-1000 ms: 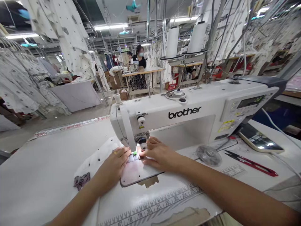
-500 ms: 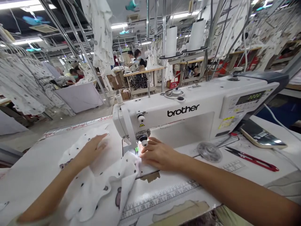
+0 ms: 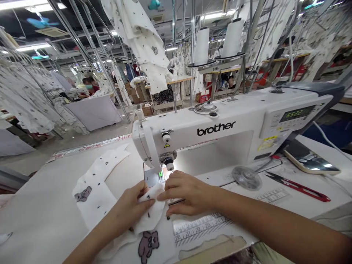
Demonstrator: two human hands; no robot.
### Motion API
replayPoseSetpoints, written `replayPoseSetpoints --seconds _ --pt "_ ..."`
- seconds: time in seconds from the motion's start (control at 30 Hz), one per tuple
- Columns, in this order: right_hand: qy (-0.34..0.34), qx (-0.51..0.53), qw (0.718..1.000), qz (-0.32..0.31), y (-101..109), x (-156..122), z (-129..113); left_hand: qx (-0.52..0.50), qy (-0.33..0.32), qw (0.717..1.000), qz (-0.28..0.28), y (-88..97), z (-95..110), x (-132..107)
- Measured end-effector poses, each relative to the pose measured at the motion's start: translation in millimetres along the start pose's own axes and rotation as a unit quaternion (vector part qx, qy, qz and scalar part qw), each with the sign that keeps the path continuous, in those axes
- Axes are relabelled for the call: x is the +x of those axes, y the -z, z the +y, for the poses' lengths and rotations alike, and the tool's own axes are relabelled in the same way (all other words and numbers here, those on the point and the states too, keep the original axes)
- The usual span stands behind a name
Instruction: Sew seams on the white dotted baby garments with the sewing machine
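Note:
A white Brother sewing machine (image 3: 220, 128) stands on the white table (image 3: 41, 212). A white fabric piece with small dark dots and purple bear prints (image 3: 93, 194) lies in front of the needle area (image 3: 161, 176). My left hand (image 3: 133, 207) pinches a fold of this fabric just below the presser foot. My right hand (image 3: 187, 192) presses fingertips on the same fold from the right, fingers close together. A printed ruler strip (image 3: 198, 229) runs along the table's front edge under my right wrist.
Red thread snips (image 3: 299, 187), a clear round disc (image 3: 246, 178) and a phone (image 3: 310, 161) lie right of the machine. Two white thread cones (image 3: 217, 44) stand behind. Printed garments hang overhead (image 3: 145, 40). Another person sits at a far table (image 3: 88, 86).
My left hand came back from the far left of the fabric to the needle area. The fabric got pulled nearer and folded under both hands. A hanging garment swung in overhead.

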State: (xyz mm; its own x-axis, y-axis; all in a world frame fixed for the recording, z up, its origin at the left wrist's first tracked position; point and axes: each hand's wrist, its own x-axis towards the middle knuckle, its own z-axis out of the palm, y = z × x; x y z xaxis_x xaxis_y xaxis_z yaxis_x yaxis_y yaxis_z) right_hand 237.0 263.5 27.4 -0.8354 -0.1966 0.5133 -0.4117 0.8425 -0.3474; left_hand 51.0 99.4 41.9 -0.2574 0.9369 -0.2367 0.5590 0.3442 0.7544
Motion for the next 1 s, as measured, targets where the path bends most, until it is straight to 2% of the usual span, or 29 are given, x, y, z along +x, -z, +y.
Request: replayPoseSetpoints --seconds 0.07,0.2,0.27,0.33,0.4,0.43,0.53,0.63,0.7,0.77,0.87,1.0 --pt "0.008 -0.039 0.999 0.0 0.2 -0.7 2.6 -0.061 0.012 0.998 -0.024 6.4 3.8 5.8" --pt "0.015 -0.087 0.995 -0.036 0.5 -2.6 4.9 -0.164 0.072 0.974 -0.137 16.8 11.1 14.3" --pt "0.034 -0.103 0.993 -0.045 0.4 -2.5 4.8 -0.176 0.088 0.966 -0.169 17.4 14.1 18.0" --pt "0.057 -0.129 0.988 -0.056 0.1 -1.8 4.8 -0.111 0.078 0.982 -0.132 14.2 14.5 21.7" --pt "0.074 -0.154 0.983 -0.072 -0.2 -1.3 4.8 0.01 0.05 0.998 -0.043 8.6 11.0 24.4" --pt "0.076 -0.157 0.982 -0.079 -0.2 -1.2 4.7 0.067 0.034 0.997 0.001 5.5 7.9 24.8" --pt "0.053 -0.108 0.989 -0.083 0.9 -1.6 3.3 0.182 -0.025 0.978 0.102 -3.1 -3.0 20.6" --pt "0.029 -0.042 0.995 -0.081 2.4 -1.5 0.9 0.267 -0.166 0.93 0.193 -10.2 -10.4 10.6" --pt "0.022 -0.017 0.996 -0.081 2.2 -0.5 -0.1 0.324 -0.286 0.883 0.185 -15.1 -12.9 4.2" --pt "0.007 -0.006 0.997 -0.074 0.0 0.7 0.1 0.371 -0.363 0.843 0.14 -20.1 -15.4 0.3" --pt "-0.039 -0.036 0.997 -0.049 -5.1 1.5 3.0 0.412 -0.385 0.817 0.118 -26.1 -20.3 -0.6" --pt "-0.07 -0.091 0.993 -0.036 -8.4 1.0 8.2 0.419 -0.367 0.822 0.114 -26.5 -25.9 5.2"
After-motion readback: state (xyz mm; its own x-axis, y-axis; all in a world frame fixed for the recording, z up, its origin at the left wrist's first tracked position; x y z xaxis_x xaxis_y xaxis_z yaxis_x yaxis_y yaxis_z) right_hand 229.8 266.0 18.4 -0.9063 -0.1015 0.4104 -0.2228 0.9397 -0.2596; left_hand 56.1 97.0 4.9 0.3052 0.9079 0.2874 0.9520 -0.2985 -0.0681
